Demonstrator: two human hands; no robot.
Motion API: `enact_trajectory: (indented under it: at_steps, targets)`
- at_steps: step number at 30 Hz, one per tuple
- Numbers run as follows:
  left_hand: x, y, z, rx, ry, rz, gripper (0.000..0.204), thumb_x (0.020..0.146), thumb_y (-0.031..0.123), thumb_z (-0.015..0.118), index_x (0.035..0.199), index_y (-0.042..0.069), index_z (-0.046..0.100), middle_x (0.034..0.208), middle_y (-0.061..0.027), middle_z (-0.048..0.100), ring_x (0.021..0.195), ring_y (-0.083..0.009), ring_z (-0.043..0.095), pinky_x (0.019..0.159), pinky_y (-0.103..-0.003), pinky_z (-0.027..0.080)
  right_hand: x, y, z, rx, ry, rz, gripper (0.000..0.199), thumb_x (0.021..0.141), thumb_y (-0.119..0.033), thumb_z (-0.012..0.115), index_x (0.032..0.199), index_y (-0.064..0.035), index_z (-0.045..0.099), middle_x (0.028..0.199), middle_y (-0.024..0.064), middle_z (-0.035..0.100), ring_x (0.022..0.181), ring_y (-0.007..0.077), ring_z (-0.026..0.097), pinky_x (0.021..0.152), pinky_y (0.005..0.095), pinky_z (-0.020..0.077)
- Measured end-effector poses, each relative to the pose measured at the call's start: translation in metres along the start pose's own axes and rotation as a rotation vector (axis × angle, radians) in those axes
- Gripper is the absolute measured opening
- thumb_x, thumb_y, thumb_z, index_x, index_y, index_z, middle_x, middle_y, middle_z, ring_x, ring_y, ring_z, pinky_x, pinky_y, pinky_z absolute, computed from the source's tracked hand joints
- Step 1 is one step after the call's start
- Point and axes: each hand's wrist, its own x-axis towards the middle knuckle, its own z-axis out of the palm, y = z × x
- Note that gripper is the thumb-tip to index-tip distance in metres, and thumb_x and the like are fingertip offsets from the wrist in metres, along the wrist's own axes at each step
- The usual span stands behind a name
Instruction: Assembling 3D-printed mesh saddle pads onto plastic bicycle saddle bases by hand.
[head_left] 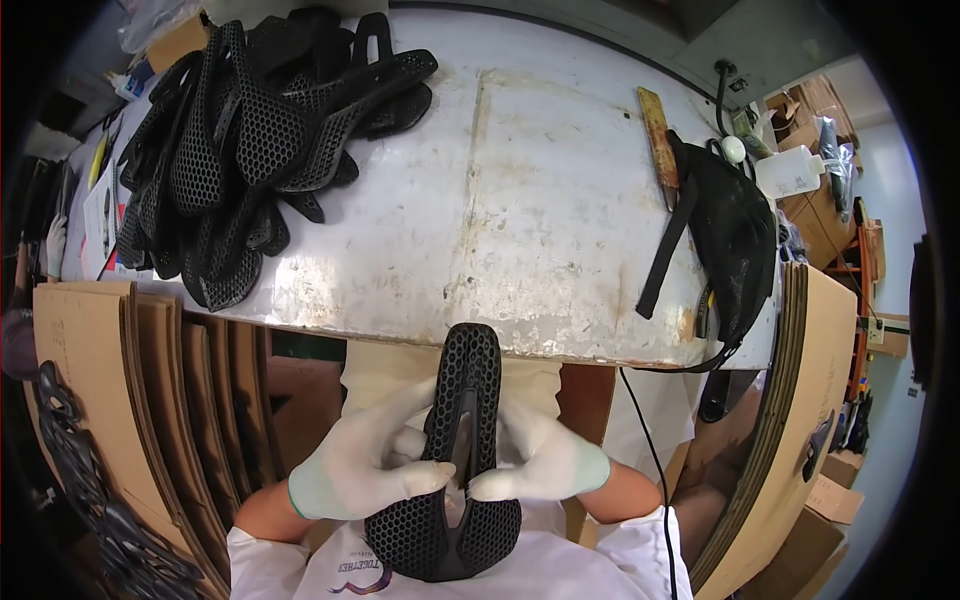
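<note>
A black bicycle saddle pad (pixel 471 375) with a honeycomb surface and a long central slot is held in front of my body, its narrow nose pointing away from me. My left hand (pixel 377 460), in a white glove with a green cuff, grips its left side, thumb at the slot's edge. My right hand (pixel 537 455), gloved the same way, grips the opposite side with its thumb across the slot. The fingers of both hands are partly hidden beneath the pad. Beyond the pad's nose lies the worn metal table (pixel 560 250).
A heap of similar black saddle pads (pixel 265 140) covers the table's left part. To the right lie a worn, flat wooden-handled tool (pixel 657 140), a black bag (pixel 728 230) and a white bottle (pixel 790 173). Cardboard sheets stand at left (pixel 95 400) and right (pixel 790 430); a black cable (pixel 650 440) hangs beside my right arm.
</note>
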Motion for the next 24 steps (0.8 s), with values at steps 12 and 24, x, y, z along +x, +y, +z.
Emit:
enact_trajectory:
  at_steps: [12,24]
  targets:
    - [0.022,-0.014,-0.007,0.57,0.274,0.682,0.031,0.086,0.031,0.084,0.106,0.007,0.08,0.074,-0.0105,0.071,0.061,-0.027,0.068,0.061,-0.034,0.054,0.009,-0.019,-0.005,-0.628,0.108,-0.241,0.074,0.082,-0.038,0.089,0.137,0.0007,0.058,0.104,0.0175,0.074,0.087,0.0385,0.074,0.08,0.0437,0.0601]
    - [0.04,-0.049,-0.011,0.778,0.017,1.134,0.03,0.091,0.031,0.077,0.104,0.004,0.078,0.063,-0.0019,0.053,0.05,-0.0231,0.056,0.045,-0.036,0.041,0.008,-0.026,0.0,-0.99,0.223,-0.863,0.053,0.075,-0.055,0.083,0.067,-0.0116,0.054,0.067,0.002,0.044,0.056,0.0205,0.05,0.051,0.0349,0.0386]
